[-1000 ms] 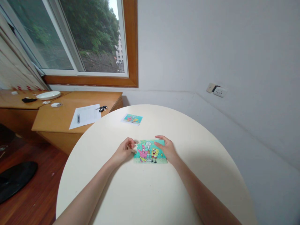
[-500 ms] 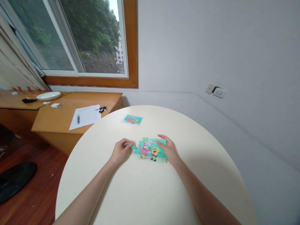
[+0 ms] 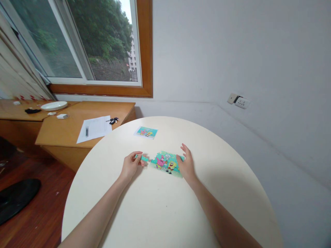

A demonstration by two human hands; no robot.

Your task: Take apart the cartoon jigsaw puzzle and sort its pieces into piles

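Head shows a teal cartoon puzzle [image 3: 167,163] (jagged-edged), left fingers [image 3: 137,153] pinching a strip [image 3: 144,158], right fingers [image 3: 187,151] splayed.

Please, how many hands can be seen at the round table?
2: the left hand, pinching a turquoise strip, and the right hand, touching the right end of the puzzle.

The right fingers [image 3: 179,161] hide part of the puzzle [image 3: 165,163].

Soft light, table [image 3: 165,220] faintly shadowed
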